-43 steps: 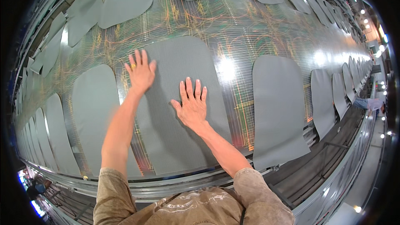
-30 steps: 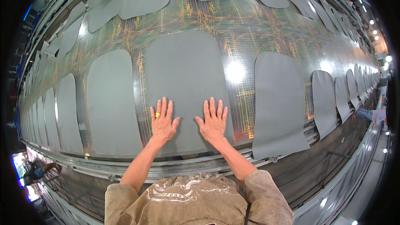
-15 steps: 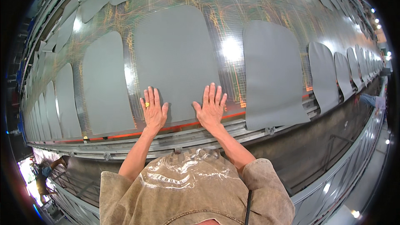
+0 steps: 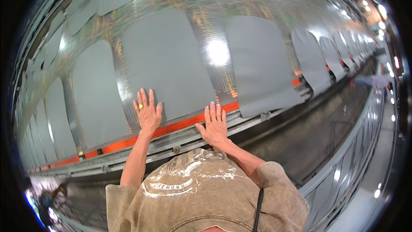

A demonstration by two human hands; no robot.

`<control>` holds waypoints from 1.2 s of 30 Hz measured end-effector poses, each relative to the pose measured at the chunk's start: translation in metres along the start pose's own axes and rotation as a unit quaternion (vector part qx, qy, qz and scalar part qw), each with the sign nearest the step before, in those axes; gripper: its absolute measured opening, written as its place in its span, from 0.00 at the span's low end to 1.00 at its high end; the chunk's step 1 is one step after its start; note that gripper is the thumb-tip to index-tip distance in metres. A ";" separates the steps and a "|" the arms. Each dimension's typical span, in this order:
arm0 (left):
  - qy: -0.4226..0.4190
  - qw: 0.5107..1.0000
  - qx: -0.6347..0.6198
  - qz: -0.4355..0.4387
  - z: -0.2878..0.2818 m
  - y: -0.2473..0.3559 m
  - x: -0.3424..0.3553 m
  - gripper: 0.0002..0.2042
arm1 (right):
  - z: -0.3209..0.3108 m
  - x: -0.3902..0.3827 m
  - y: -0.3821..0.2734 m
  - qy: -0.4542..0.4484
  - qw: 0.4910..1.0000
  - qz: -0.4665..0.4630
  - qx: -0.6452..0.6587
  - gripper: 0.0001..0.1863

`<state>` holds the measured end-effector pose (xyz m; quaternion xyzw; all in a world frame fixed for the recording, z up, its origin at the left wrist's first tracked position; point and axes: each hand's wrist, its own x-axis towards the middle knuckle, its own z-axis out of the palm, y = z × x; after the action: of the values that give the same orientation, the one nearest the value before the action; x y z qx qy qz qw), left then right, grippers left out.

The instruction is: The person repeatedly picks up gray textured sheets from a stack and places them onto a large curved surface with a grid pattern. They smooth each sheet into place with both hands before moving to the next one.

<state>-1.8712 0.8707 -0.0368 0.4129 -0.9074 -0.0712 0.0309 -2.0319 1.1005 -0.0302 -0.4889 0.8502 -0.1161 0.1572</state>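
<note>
A large grey sheet with a rounded far end (image 4: 165, 56) lies flat in front of me on a table surface marked with fine coloured lines (image 4: 201, 30). My left hand (image 4: 148, 115) rests with fingers spread at its near left corner, a yellow ring on one finger. Just off its near right corner is my right hand (image 4: 214, 125), fingers stretched out, over the red strip (image 4: 182, 123) and metal rail along the table's near edge. Neither hand holds anything. Similar grey sheets lie to the left (image 4: 98, 99) and right (image 4: 264, 64).
The right sheet's near end hangs over the metal rail (image 4: 201, 132). More grey sheets (image 4: 311, 60) run along both sides and the far edge. Behind the rail lies a dark walkway with a metal railing (image 4: 343, 163). A blurred person (image 4: 373, 81) is at the far right.
My right hand has drawn back toward me, off the sheet and onto the edge. My left hand stays by the sheet's corner. The view has turned, and more of the red strip shows.
</note>
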 end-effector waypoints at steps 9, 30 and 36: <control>-0.049 0.992 0.027 0.109 -0.005 0.003 -0.018 0.31 | -0.009 -0.003 0.000 0.065 0.997 -0.024 0.013 0.41; -0.236 0.968 0.034 -0.072 0.004 0.094 -0.042 0.41 | -0.169 -0.068 0.174 0.179 0.877 -0.027 0.445 0.14; -0.217 0.970 0.051 -0.099 0.015 0.116 -0.037 0.47 | -0.194 -0.081 0.335 0.337 0.852 0.198 0.348 0.15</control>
<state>-1.9349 0.9749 -0.0336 0.4764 -0.8495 -0.1151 -0.1952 -2.3337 1.3449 0.0440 -0.1549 0.8336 -0.5286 0.0406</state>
